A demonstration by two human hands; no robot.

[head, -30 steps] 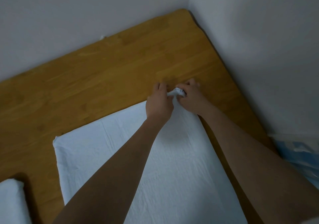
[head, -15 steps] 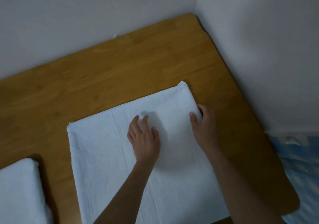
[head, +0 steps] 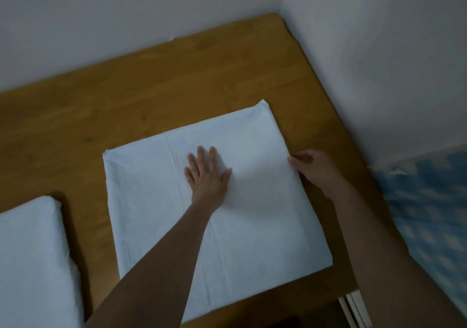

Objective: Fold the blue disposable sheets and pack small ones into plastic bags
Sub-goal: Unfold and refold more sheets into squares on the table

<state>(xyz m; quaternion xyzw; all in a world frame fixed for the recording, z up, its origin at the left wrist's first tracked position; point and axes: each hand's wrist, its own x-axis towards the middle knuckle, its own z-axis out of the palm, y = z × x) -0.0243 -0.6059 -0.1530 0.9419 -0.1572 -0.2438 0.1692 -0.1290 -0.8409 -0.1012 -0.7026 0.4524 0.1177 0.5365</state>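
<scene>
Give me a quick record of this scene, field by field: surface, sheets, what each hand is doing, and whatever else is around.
surface: wooden table set in a wall corner
main sheet: folded pale blue sheet, lying flat in the middle of the table
second sheet: another folded sheet at the table's left, partly out of frame
left hand: flat, fingers straight, pressing on the main sheet
right hand: at the main sheet's right edge, fingers touching it
beside the table: blue patterned fabric, blurred

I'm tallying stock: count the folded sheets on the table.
2. One folded sheet lies mid-table under the left hand, the right hand at its right edge. A second folded sheet sits at the left edge, partly cropped; more may lie out of view.
</scene>
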